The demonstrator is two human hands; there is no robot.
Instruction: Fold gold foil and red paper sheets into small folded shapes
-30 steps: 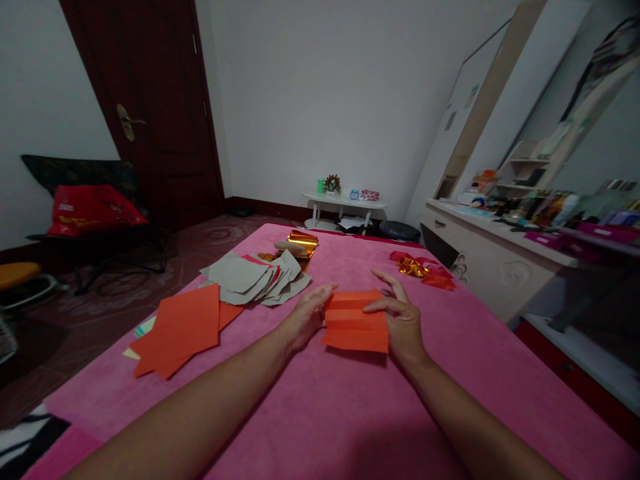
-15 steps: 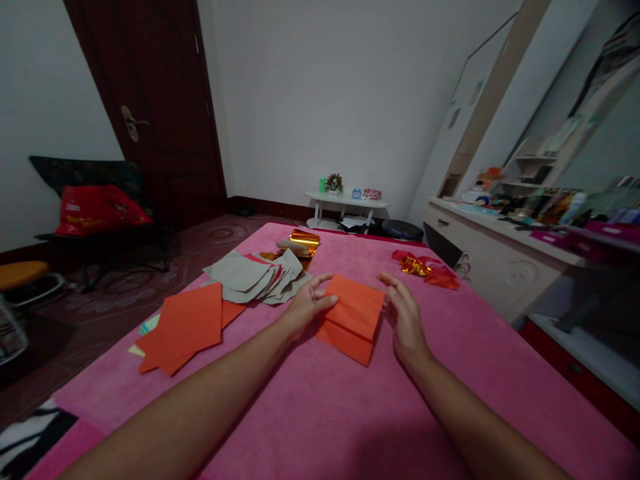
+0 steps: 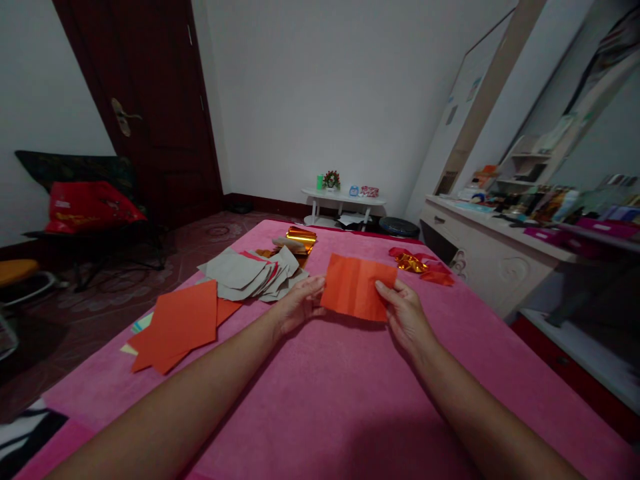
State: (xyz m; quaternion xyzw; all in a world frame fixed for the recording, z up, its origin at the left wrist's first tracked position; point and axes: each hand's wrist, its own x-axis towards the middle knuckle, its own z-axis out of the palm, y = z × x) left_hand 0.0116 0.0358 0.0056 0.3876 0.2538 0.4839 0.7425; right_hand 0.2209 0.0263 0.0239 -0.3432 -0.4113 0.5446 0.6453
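An orange paper sheet (image 3: 357, 287) with fold creases is held up off the pink surface (image 3: 350, 387). My left hand (image 3: 296, 305) pinches its lower left corner, and my right hand (image 3: 406, 315) pinches its lower right edge. Both hands are closed on the sheet. A stack of orange sheets (image 3: 175, 325) lies to the left of my left forearm. Beyond it spreads a fan of grey-backed sheets (image 3: 250, 275).
Gold foil pieces (image 3: 299, 239) lie at the far end of the pink surface, and red and gold folded bits (image 3: 423, 265) at the far right. A dresser (image 3: 493, 263) stands right, a small white table (image 3: 343, 203) behind, a chair with a red bag (image 3: 85, 208) left.
The orange sheet lay flat and folded between my hands; it has since been lifted, unfolded and raised, with both hands now gripping its lower corners.
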